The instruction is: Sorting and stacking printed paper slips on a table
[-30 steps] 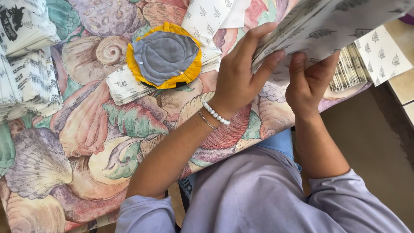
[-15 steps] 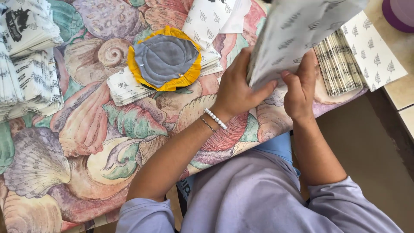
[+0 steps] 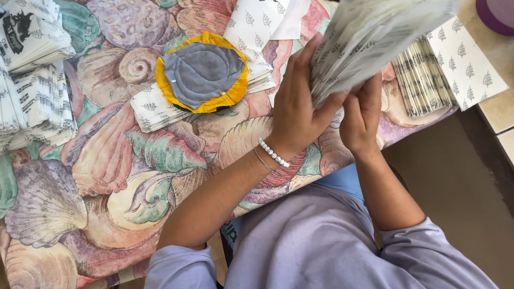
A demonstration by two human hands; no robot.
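Gripping a thick stack [image 3: 375, 40] of printed paper sheets, both hands work at its lower edge, above the table.

Head view, itemised:
- Left hand [image 3: 294, 112]: closed on the stack's near-left corner, fingers spread up the left face, thumb pressed in under the sheets. Bead bracelet [image 3: 274, 153] on the wrist.
- Right hand [image 3: 363, 120]: closed on the stack's underside just right of the left hand, fingers curled against the paper. The two hands nearly touch.
- Stack: raised and tilted, fanning away from the hands toward the upper right; blurred, so the sheet edges cannot be told apart.
- Yellow-rimmed grey fabric disc [image 3: 202, 72]: left of the left hand, lying on a small pile of folded sheets.
- Flat sheet with tree print [image 3: 471, 64] and a ribbed bundle [image 3: 423, 80]: right of the right hand, on the table.
- Folded piles [image 3: 32, 69]: far left, well apart from both hands.
- Shell-print tablecloth [image 3: 107, 176]: under everything.

Risk, as judged: the stack is held only at one end and splays at the other; a slackened thumb could let sheets slide out and scatter over the table or off its near edge.
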